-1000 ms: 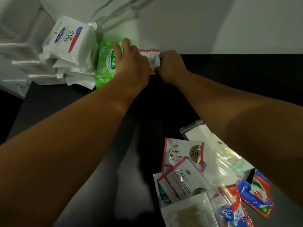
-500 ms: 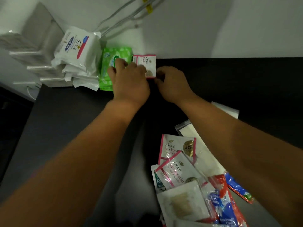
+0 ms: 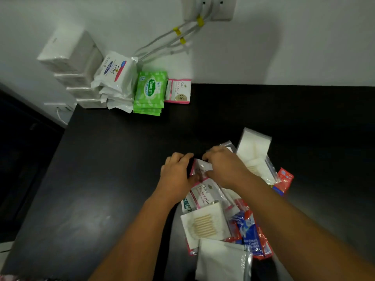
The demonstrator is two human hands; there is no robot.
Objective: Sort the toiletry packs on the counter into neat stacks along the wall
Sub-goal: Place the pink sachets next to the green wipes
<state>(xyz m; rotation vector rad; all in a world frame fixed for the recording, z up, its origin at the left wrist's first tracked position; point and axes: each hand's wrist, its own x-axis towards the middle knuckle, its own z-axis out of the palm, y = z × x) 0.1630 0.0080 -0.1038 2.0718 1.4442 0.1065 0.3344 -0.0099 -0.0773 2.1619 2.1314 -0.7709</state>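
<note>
Sachet, flat, glossy, pink-edged, in curled fingers of left hand and right hand

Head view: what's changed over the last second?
Both hands let go of the sachet stack at the wall and drew back to the loose pile, where the left hand and right hand now hold a loose Dove sachet. The wall stacks, Sanicare packs included, stayed put.
</note>
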